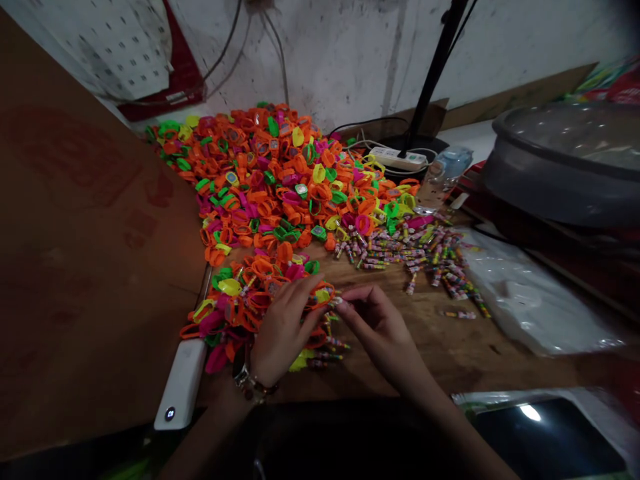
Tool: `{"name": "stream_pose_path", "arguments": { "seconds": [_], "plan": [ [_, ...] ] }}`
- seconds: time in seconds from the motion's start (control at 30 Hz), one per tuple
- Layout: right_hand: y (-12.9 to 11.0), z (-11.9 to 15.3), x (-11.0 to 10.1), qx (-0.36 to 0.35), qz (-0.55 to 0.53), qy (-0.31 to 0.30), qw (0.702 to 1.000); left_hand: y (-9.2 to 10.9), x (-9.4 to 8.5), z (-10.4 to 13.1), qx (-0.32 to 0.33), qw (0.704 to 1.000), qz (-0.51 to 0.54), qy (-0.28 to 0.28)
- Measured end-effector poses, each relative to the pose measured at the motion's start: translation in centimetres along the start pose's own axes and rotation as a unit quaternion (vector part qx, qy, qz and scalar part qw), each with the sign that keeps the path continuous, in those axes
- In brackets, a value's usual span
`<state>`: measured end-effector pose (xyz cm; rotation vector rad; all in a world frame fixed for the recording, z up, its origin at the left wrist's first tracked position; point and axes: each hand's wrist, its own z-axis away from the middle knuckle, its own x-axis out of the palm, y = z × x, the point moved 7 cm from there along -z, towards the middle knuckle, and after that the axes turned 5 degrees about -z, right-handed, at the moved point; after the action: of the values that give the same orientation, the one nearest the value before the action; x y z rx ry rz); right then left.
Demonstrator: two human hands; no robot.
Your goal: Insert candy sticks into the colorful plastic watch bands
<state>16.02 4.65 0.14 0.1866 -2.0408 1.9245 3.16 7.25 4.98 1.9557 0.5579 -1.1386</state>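
My left hand (287,320) is closed on an orange toy watch (316,300) with a yellow part on it, held above a smaller heap of toy watches. My right hand (385,333) meets it from the right, thumb and forefinger pinched on the end of a small wrapped candy roll (338,301) against the watch. My fingers cover most of that roll. Beneath and left of my hands lies the smaller heap of toy watches (250,293) in orange, pink, green and yellow, with a few candy rolls (325,357) poking out by my left wrist.
Behind is a big pile of toy watches (260,173). Loose candy rolls (400,253) lie to the right, beside a clear plastic bag (535,300). A cardboard box (95,253) walls the left side. Around stand a white power bank (181,383), power strip (397,159) and grey basin (560,167).
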Motion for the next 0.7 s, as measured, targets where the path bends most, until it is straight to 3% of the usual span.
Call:
{"name": "stream_pose_path", "arguments": {
  "seconds": [0.1,0.23,0.43,0.5,0.7],
  "plan": [
    [0.1,0.2,-0.3,-0.004,-0.003,0.028,1.000,0.4,-0.1,0.0,0.014,1.000,-0.018,0.011],
    [0.7,-0.2,-0.4,0.043,-0.034,0.016,0.998,1.3,-0.5,0.2,0.061,0.994,-0.079,0.041],
    [3.6,1.0,1.5,0.226,-0.121,-0.127,0.958,2.0,-0.3,2.0,0.146,0.982,-0.113,0.043],
    [4.5,1.6,2.0,0.235,-0.129,-0.146,0.952,1.5,-0.1,2.7,0.144,0.984,-0.098,0.047],
    [6.5,2.2,3.0,0.199,-0.130,-0.083,0.968,0.5,-0.3,3.4,0.123,0.990,-0.068,0.034]
  ]
}}
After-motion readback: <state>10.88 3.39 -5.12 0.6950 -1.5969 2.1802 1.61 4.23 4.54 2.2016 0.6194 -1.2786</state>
